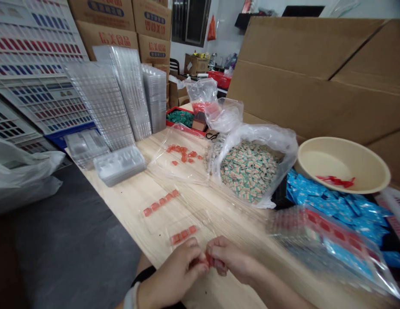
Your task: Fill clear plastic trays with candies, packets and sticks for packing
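My left hand (172, 274) and my right hand (228, 259) meet low in the view, their fingertips pinching a small red jelly candy (209, 259) between them. Just above my left hand lies a clear blister strip (182, 235) holding a few red candies. A longer clear strip with red candies (161, 202) sits farther up the light wooden table (122, 201). Farther off, loose red pieces lie on a clear plastic sheet (182, 155). A plastic bag of small wrapped candies (249, 171) stands open beyond my right hand.
Stacks of clear blister trays (106, 103) stand at the table's far left. A beige basin (343, 165) holds red pieces, beside blue wrapped packets (335, 206). A clear bag (328, 246) lies right of my right hand. Large cardboard sheets (316, 73) rise behind; a dark mat (67, 240) lies left.
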Available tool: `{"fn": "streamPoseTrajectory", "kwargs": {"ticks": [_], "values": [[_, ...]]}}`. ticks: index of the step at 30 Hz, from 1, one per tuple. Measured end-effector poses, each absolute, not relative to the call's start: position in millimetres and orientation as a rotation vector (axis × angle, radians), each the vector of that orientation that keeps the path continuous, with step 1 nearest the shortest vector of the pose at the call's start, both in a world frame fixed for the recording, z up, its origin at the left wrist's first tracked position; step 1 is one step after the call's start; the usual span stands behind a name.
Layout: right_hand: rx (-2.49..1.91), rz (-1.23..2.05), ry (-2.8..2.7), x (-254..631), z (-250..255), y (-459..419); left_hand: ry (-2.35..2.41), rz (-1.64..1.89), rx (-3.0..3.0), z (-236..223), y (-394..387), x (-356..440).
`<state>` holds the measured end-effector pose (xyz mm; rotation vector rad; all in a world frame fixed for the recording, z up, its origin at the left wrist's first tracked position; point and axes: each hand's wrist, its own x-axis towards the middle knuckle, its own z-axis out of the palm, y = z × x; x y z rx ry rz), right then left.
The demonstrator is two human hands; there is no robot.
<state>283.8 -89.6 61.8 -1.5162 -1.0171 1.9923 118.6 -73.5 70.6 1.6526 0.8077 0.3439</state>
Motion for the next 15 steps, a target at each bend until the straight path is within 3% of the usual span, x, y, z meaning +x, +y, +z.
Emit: {"fn": "streamPoseTrajectory", "kwargs": {"ticks": [7,12,15], "values": [[-1.332,1.085,-1.753,288.0,81.4,-86.0,0.782,0.532,0.503,67.3,-67.6,126.4],[-1.38,0.823,-2.064,287.0,80.0,-88.2,0.784,0.521,0.434,64.1,-64.3,131.7],[-1.449,0.675,-2.122,293.8,71.0,-79.5,0.979,0.584,0.832,58.4,-59.5,129.3]]}}
